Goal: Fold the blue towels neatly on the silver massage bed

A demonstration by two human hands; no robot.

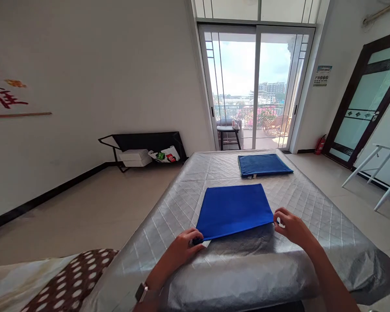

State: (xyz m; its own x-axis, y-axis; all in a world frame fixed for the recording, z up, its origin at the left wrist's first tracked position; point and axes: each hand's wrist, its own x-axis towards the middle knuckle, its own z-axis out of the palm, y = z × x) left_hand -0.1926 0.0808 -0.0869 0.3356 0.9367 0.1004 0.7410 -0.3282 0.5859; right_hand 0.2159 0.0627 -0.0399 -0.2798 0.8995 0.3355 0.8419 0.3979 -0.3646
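Two hands pinch the near corners of a folded blue cloth [234, 210] on a silver-covered bed [318, 216].

The left hand [181, 250] grips the cloth's near-left corner, the right hand [290, 226] apparently the near-right; the fold seems mid-way, calling for an even lift. A darker towel [263, 164] lies beyond the cloth.

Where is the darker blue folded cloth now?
In the head view the darker blue folded cloth lies at the far end of the silver quilted surface, right of centre, beyond the bright blue cloth, before the glass door.
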